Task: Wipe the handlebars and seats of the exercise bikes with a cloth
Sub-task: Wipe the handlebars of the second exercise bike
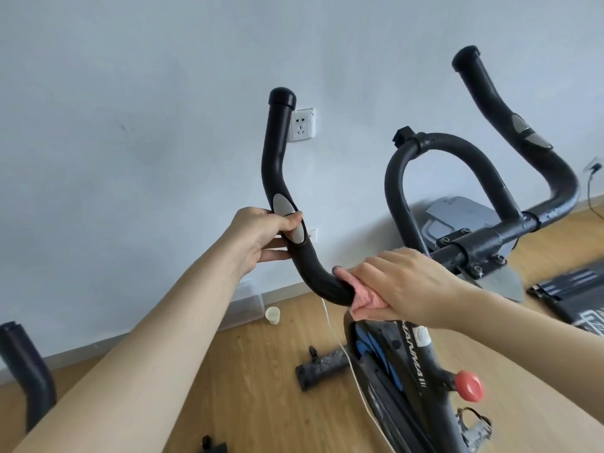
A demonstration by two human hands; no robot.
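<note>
Two hands show: the left hand (261, 233) on the far left horn and the right hand (405, 286) nearer, right of it. One pink cloth (362, 297) is in view. One exercise bike (402, 364) stands whole in the middle, with one handlebar (313, 273) that has two upturned horns, one left and one far right, and one loop between them. Four silver grip pads can be counted, two on each horn. One red knob (469, 385) sits near right. A second black bar (27, 380) at the near left edge may be another bike. The wall carries one white socket (302, 124) plainly seen. One paper cup (273, 315) stands on the floor.
</note>
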